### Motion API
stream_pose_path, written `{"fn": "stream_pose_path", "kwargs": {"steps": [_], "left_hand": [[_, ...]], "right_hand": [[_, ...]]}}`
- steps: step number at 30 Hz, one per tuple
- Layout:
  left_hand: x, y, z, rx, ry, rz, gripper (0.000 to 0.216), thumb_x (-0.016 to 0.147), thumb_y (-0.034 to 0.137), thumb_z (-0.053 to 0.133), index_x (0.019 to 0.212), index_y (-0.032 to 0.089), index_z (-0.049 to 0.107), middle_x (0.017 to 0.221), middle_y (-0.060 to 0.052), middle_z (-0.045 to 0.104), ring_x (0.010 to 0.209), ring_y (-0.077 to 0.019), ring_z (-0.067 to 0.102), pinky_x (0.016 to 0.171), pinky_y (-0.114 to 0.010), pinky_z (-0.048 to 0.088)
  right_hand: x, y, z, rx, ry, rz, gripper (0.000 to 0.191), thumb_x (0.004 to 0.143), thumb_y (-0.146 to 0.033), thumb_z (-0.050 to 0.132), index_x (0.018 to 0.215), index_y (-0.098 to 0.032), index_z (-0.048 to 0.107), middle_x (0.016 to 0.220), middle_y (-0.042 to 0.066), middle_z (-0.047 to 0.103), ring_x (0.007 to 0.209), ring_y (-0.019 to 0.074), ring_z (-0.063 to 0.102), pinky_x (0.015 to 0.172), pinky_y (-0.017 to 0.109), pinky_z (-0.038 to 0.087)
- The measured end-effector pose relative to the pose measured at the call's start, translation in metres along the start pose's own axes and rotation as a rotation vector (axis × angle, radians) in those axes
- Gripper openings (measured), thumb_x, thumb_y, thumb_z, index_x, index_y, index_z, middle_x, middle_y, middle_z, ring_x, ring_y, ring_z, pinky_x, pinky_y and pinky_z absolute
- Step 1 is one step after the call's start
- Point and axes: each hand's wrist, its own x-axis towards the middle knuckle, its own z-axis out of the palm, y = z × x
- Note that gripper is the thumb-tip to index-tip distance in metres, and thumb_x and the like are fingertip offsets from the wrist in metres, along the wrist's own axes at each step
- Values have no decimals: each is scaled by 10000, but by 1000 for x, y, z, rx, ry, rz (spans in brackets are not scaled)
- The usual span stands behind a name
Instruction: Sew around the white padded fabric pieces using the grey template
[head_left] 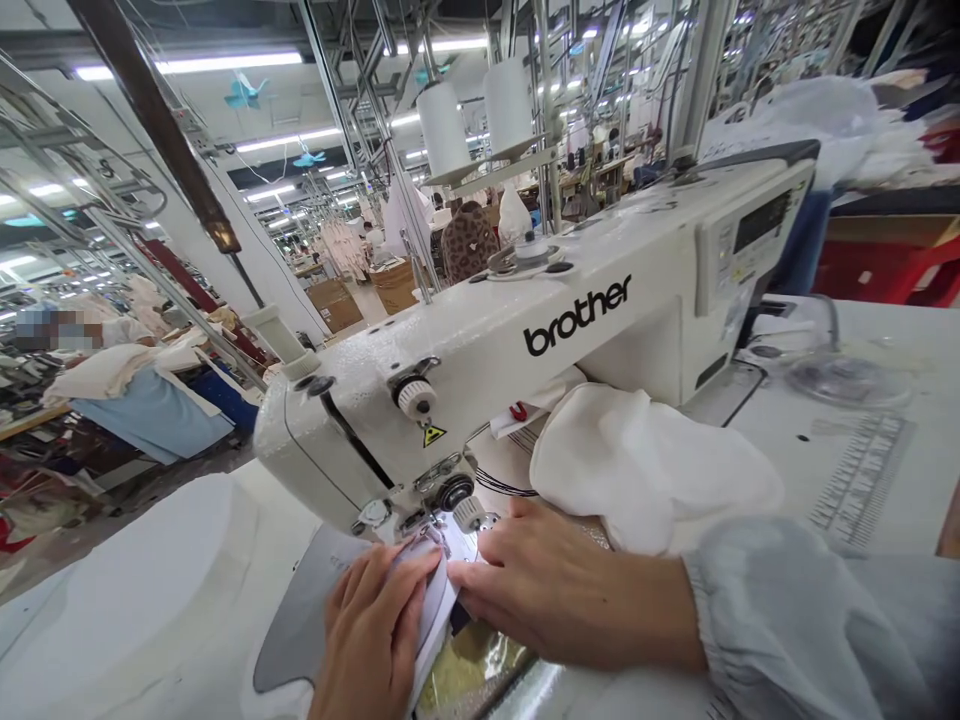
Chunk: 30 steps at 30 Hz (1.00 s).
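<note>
A white sewing machine (480,330) marked "brother" stretches across the view, its needle area lit at the lower middle. Under the presser foot lies a narrow piece of white fabric (435,605), running toward me. My left hand (375,620) rests on the fabric's left side, fingers laid forward over it close to the foot. From the right, my right hand (555,580) reaches in, its fingers closed at the fabric's right edge; the fingertips are partly hidden. The needle tip is too small to make out. A white sleeve with a gathered cuff covers my right forearm.
Bunched white cloth (637,450) lies under the machine arm. Printed ruler scales (862,480) and a clear round dish (847,380) are on the right of the table. White thread cones (444,130) stand above. Beyond are other workstations, a person and a red crate (885,270).
</note>
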Motion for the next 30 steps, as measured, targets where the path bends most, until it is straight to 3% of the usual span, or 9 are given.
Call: {"fn": "stream_pose_path", "kwargs": {"steps": [7,11,15,21,30], "left_hand": [[3,-3,-7,43,-40,68,315,954,306,481,1244,343,599,1251,17,690,1110,-181,675,814,-300,601],[8,-7,-16,35,-72,163,347,960,288,457,1281,348,574,1303,38,665,1140,-170,661,882,-317,577],[6,-6,-9,64,-16,143,341,956,285,471,1280,312,576,1290,16,675,1142,-166,660,918,-323,553],[0,0,2,108,44,95,331,944,276,479,1253,286,597,1272,-1,687,1107,-178,681,852,-313,582],[7,-2,-18,43,-86,139,386,940,304,478,1321,320,540,1314,1,660,1173,-168,645,877,-292,585]], "right_hand": [[-2,1,-2,25,24,-99,99,999,-187,468,1001,-195,566,727,-34,604,561,138,412,639,340,293],[-3,3,-1,32,15,-105,54,966,-159,514,972,-195,554,709,-41,587,541,130,380,635,334,282],[-2,2,-3,13,8,-101,66,962,-150,500,943,-188,550,701,-37,580,525,129,347,624,336,268],[-2,1,-5,-17,-11,-53,131,995,-213,460,898,-194,545,677,-35,567,502,137,257,575,344,218],[-3,3,-4,16,-13,-121,40,966,-175,529,959,-203,557,707,-47,569,540,136,340,627,335,280]]}}
